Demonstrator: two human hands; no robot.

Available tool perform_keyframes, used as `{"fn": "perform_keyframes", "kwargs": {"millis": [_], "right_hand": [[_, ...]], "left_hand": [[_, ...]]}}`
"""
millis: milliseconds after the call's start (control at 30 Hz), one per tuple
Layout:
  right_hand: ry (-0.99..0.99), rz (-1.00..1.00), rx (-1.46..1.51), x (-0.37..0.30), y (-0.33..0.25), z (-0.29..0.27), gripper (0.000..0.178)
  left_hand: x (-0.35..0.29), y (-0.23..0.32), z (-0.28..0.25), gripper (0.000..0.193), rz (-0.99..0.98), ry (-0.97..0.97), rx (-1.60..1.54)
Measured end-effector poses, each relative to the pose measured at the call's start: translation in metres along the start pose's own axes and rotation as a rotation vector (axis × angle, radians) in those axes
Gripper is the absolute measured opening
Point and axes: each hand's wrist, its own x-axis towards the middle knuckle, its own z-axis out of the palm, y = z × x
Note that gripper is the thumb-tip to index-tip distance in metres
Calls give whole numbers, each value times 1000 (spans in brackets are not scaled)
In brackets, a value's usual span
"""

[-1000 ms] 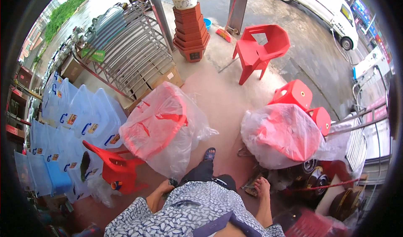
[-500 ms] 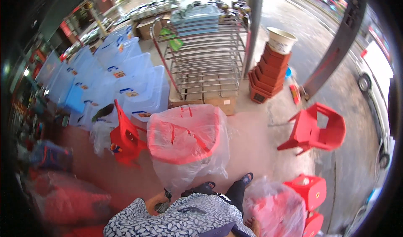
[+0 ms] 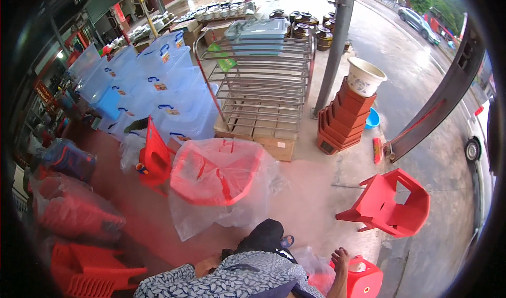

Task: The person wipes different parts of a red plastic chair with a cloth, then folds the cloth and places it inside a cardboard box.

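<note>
My right hand point(image 3: 341, 258) is held out over the lower right, its fingers loosely apart and nothing in them. Close to it are a red plastic stool point(image 3: 365, 283) and a bundle of red things in clear plastic point(image 3: 312, 263). On the left, my bare forearm point(image 3: 204, 267) shows beside my patterned shirt, with a dark band at the wrist. The fingers of my left hand are hidden. Ahead of my legs stands a large red piece wrapped in clear plastic point(image 3: 216, 174), with neither hand touching it.
Red chairs stand left point(image 3: 155, 158) and right point(image 3: 395, 203). Wrapped red goods point(image 3: 74, 205) and a red slatted piece point(image 3: 89, 271) lie at left. Beyond are clear storage boxes point(image 3: 179, 108), a metal rack point(image 3: 258, 82), stacked brown planters point(image 3: 345, 116) and posts point(image 3: 337, 50).
My right hand has lifted away from my side and out to the right. My body has leaned or stepped, and the view has shifted, showing more of the street.
</note>
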Motion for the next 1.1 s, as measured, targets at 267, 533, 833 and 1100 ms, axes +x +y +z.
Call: {"fn": "perform_keyframes", "kwargs": {"millis": [267,533,833,1100], "right_hand": [[125,350,20,2,71,-24,32],[363,284,339,-3,102,-72,31],[582,128,635,-11,-22,28,44],[568,306,586,-20,-4,40,34]], "left_hand": [[65,115,-43,54,57,-82,45],[213,290,-87,58,347,-452,-92],[259,607,-151,60,429,-126,358],[298,716,-143,63,513,-11,418]]}}
